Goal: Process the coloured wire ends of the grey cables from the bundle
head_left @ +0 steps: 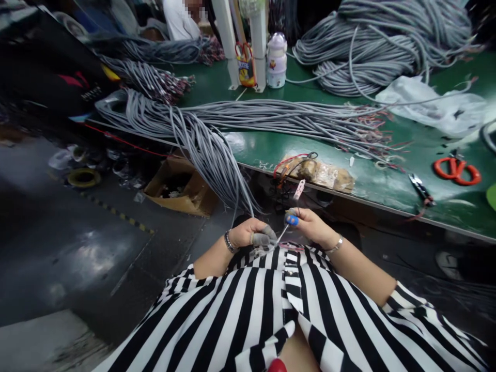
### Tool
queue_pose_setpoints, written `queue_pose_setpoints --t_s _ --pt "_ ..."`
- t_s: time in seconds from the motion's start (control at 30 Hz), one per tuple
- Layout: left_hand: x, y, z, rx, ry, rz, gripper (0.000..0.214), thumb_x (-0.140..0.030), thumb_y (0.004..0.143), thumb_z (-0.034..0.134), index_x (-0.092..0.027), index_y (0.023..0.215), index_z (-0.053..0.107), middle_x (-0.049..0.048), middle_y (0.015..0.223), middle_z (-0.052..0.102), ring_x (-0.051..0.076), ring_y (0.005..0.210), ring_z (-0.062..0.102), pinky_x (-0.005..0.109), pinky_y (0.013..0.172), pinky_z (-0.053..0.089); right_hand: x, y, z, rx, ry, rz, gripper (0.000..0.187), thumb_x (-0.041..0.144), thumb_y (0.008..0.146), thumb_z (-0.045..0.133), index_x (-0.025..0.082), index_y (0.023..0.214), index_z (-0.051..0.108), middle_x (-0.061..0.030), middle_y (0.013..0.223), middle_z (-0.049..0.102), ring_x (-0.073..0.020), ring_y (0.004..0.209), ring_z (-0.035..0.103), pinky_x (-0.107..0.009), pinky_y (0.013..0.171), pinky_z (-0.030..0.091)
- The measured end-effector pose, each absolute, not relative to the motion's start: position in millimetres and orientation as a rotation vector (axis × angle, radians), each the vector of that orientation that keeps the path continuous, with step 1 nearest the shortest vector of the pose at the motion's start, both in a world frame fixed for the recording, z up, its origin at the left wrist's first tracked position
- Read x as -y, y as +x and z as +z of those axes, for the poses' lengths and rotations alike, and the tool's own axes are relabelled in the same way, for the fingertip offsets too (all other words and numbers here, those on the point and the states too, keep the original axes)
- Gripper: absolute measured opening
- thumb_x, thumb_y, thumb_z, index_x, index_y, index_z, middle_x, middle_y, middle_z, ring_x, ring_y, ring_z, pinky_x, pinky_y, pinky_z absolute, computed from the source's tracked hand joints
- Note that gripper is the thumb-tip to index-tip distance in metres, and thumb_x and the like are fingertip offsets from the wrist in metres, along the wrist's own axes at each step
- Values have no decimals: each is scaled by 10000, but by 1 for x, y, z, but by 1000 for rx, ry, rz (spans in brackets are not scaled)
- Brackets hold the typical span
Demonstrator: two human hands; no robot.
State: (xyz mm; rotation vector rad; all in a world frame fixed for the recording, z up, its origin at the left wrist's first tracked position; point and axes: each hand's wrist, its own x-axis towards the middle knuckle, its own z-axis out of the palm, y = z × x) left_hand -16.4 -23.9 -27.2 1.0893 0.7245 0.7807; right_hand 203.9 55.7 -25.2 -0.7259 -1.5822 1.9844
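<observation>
Currently, head view only. Left hand [253,235], grey caps on its fingers, is clenched on one end of a thin wire [282,233]. Right hand [312,227] pinches the other end between forefinger and a blue-capped thumb. The wire runs taut and slanted between the two hands, held close above the lap, below the edge of the green table [271,147].

A grey cable bundle [209,147] lies across the table and droops over its edge, ending just above the left hand. A wrapped packet [325,174] sits at the table edge near the right hand. Further right lie cutters [420,188] and orange scissors [457,170]. A cable coil [387,46] and a plastic bag [437,111] are at the far side. A cardboard box [182,188] stands on the floor to the left.
</observation>
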Motion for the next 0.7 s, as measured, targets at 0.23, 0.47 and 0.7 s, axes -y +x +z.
queue_pose_setpoints --t_s 0.23,0.47,0.7 --pt "4 -11 5 -909 1503 1002 207 -325 778 744 -141 859 790 109 757 726 171 666 655 262 649 518 -74 240 -46 1026 -1089 1928 514 651 738 673 193 630 464 100 459 292 -24 363 153 -187 347 113" --pt "-17 4 -5 -1040 1254 1241 242 -345 728 792 -134 845 775 67 738 703 128 625 615 222 603 488 -88 216 -30 1051 -971 2046 550 695 708 667 151 769 615 41 502 456 -51 417 292 -179 364 148" --pt "-36 14 -20 -1062 1068 1259 331 -374 628 856 -111 798 751 25 620 659 85 527 533 205 539 439 -90 193 -20 1037 -1012 1849 527 649 631 761 177 628 528 74 462 384 -32 400 182 -203 375 98"
